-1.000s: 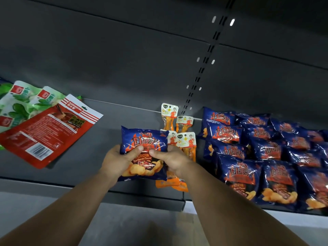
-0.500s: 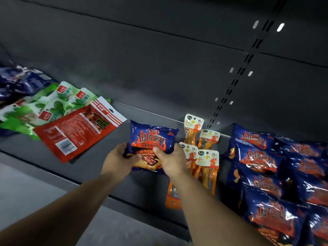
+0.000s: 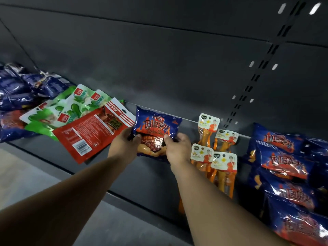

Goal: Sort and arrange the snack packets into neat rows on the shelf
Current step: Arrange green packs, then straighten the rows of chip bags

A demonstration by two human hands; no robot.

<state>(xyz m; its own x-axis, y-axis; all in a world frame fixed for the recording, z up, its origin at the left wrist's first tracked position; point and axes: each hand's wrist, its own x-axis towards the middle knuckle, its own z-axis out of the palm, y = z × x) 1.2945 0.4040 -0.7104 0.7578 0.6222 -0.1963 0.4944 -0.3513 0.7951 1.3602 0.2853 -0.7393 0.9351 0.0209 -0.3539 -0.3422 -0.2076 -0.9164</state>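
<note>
Two hands hold one blue chip packet over the dark shelf: the left hand grips its lower left edge, the right hand its lower right. Just left of that packet lies a red pouch, with green packets beyond. Right of it stand orange snack packs, then rows of blue chip packets.

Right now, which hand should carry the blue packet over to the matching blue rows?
Right. The right hand grips the blue chip packet on the side nearer the blue rows; the left hand would have to cross over.
</note>
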